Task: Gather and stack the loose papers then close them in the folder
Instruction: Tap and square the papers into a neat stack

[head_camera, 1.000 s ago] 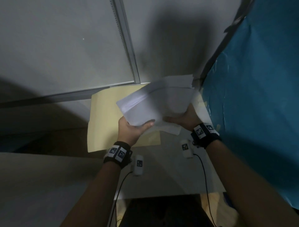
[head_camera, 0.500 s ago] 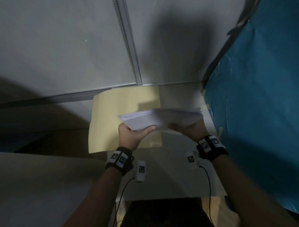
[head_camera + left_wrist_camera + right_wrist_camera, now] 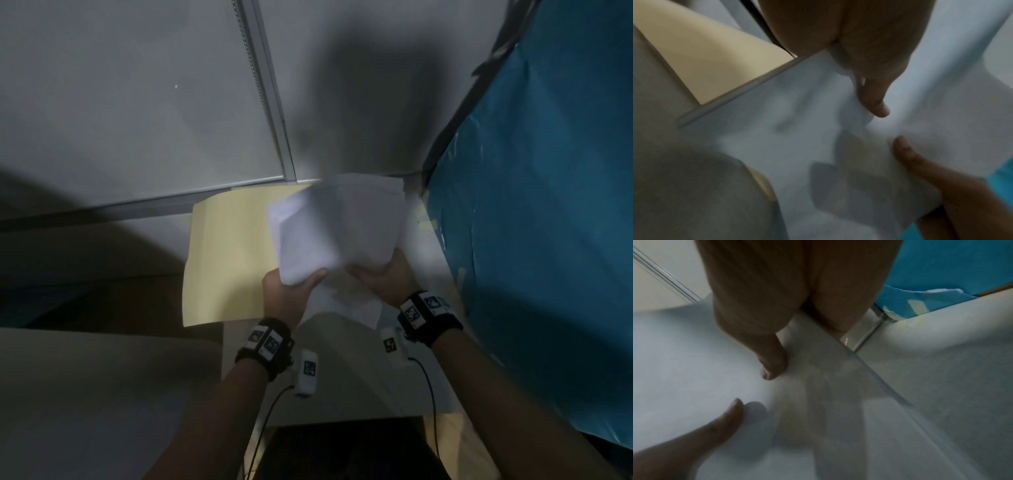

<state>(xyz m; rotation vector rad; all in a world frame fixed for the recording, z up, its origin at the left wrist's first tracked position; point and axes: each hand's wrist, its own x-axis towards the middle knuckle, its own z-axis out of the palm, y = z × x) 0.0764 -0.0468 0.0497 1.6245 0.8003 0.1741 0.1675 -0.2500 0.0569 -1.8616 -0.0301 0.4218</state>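
Nearest the person, the white desk (image 3: 342, 387) shows a bare stretch between the two forearms, each wrist wearing a black band with printed markers.

Above it, the left hand (image 3: 286, 291) grips the near left corner of the stack of white papers (image 3: 337, 228), thumb curled over the top sheet and the fingers under it; in the left wrist view the thumb (image 3: 875, 104) presses onto the paper. The right hand (image 3: 385, 277) holds the near right part of the same stack, pinching it between a thumb on top and fingers beneath. The papers are lifted off the desk and tilted, their far edge raised toward the wall; the sheets are blurred and unevenly fanned, with one sheet sagging below the hands toward the desk.

Under and to the left of the stack, the tan folder (image 3: 227, 260) lies open and flat on the desk, its left part overhanging the desk's left edge. No paper can be seen lying in it.

Farther back, the folder's far edge reaches the grey wall (image 3: 137, 102). A blue sheet (image 3: 548, 205) stands along the desk's right edge.
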